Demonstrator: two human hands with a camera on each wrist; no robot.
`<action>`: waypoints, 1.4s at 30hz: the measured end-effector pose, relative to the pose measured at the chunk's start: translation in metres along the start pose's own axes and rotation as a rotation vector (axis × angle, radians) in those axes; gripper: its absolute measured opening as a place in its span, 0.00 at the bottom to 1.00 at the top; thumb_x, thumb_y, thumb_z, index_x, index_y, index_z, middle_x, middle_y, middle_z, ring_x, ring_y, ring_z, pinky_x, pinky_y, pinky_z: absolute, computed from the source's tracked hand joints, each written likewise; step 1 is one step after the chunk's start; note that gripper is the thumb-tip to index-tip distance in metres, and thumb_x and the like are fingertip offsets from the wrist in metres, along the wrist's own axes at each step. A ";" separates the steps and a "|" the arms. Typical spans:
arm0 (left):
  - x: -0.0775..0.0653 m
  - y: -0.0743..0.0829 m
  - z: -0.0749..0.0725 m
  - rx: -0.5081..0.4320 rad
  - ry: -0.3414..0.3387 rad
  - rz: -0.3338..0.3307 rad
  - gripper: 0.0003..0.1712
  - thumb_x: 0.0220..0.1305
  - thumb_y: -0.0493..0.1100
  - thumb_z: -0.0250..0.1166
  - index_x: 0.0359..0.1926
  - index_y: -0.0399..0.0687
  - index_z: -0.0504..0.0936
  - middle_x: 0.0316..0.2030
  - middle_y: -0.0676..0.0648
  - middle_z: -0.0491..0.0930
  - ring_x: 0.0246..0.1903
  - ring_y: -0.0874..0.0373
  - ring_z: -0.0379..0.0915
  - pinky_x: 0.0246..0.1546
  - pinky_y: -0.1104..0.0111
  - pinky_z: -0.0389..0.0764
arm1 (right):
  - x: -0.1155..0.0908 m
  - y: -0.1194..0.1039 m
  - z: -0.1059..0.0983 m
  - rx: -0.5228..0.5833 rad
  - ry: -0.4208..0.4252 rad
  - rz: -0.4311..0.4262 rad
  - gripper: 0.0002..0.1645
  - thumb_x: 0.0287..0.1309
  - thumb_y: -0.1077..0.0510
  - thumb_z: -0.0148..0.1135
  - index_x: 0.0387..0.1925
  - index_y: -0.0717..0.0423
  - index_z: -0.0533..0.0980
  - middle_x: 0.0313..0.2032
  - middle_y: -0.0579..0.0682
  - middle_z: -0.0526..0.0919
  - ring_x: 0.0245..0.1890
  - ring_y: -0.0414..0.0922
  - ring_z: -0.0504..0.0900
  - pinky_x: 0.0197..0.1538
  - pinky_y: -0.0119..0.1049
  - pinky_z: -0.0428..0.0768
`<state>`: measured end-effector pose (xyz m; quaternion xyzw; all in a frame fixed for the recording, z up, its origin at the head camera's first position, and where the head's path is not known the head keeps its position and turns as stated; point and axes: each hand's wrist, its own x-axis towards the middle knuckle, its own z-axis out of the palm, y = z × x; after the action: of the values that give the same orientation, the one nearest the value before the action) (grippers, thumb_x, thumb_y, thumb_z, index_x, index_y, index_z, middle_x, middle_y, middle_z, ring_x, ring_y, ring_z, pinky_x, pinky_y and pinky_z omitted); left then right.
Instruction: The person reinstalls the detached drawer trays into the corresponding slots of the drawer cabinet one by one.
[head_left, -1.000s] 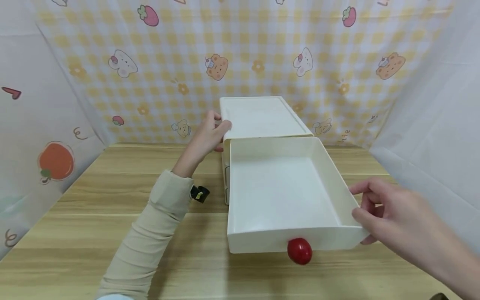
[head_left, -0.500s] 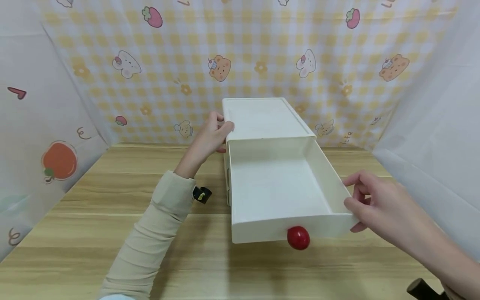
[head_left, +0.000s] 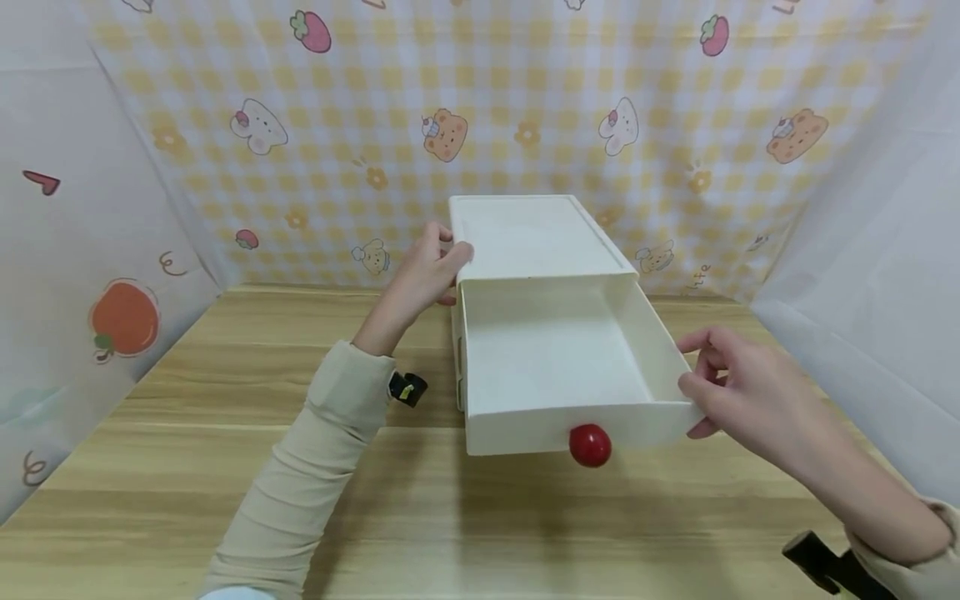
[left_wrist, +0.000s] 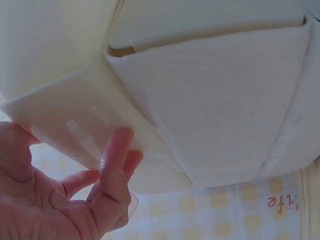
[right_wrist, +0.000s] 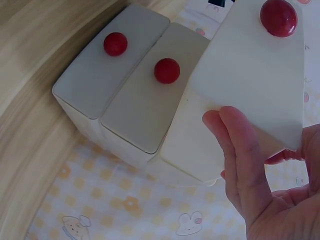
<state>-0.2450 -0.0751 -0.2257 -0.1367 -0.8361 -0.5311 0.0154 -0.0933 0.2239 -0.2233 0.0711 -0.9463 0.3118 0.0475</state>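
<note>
A white drawer cabinet [head_left: 540,237] stands on the wooden table. Its top drawer [head_left: 555,350] sticks out far towards me, with nothing lying on its visible floor. A round red knob [head_left: 590,445] sits on the drawer's front. My left hand [head_left: 420,275] holds the cabinet's left upper edge, thumb on top and fingers at the side; the left wrist view shows those fingers [left_wrist: 115,155] against the white side. At the drawer's right front corner, my right hand [head_left: 742,392] pinches the wall between thumb and fingers. The right wrist view shows two lower drawers pushed in, one front [right_wrist: 150,95] nearer the top drawer.
Behind the cabinet hangs a yellow checked cloth [head_left: 345,125] with cartoon animals. White cloth walls [head_left: 885,250] bound both sides. Wooden tabletop [head_left: 225,392] surrounds the cabinet. A black wrist mount [head_left: 407,388] sits by the left sleeve.
The top drawer has slid away from me, partway into the cabinet, with my right hand moving along at its corner. My left hand keeps its hold on the cabinet.
</note>
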 end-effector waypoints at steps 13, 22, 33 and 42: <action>0.000 0.001 -0.001 -0.008 -0.009 0.007 0.24 0.61 0.49 0.47 0.54 0.40 0.58 0.43 0.40 0.69 0.39 0.51 0.70 0.29 0.64 0.84 | 0.024 -0.004 -0.005 0.026 0.000 0.008 0.22 0.60 0.63 0.48 0.54 0.70 0.66 0.24 0.54 0.75 0.16 0.44 0.81 0.22 0.33 0.81; 0.001 0.001 0.001 -0.020 -0.002 0.024 0.20 0.62 0.48 0.48 0.49 0.41 0.59 0.41 0.40 0.70 0.36 0.51 0.71 0.27 0.64 0.83 | 0.044 -0.007 -0.006 0.036 -0.003 0.063 0.21 0.60 0.59 0.49 0.53 0.66 0.66 0.27 0.54 0.74 0.17 0.46 0.82 0.26 0.36 0.82; 0.003 -0.003 0.001 -0.028 -0.001 0.035 0.20 0.62 0.48 0.48 0.49 0.42 0.59 0.39 0.41 0.70 0.36 0.52 0.71 0.27 0.64 0.83 | 0.068 -0.006 -0.005 0.063 0.003 0.056 0.18 0.59 0.60 0.48 0.48 0.67 0.68 0.28 0.54 0.75 0.16 0.45 0.81 0.24 0.36 0.82; 0.002 -0.003 0.000 -0.016 -0.003 0.029 0.20 0.62 0.49 0.48 0.50 0.42 0.60 0.35 0.43 0.69 0.32 0.54 0.68 0.27 0.65 0.83 | 0.080 -0.009 -0.002 0.100 0.012 0.069 0.18 0.59 0.61 0.47 0.48 0.69 0.66 0.30 0.56 0.75 0.16 0.44 0.79 0.24 0.37 0.82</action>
<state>-0.2477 -0.0759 -0.2276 -0.1498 -0.8297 -0.5374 0.0208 -0.1710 0.2096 -0.2062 0.0388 -0.9312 0.3604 0.0389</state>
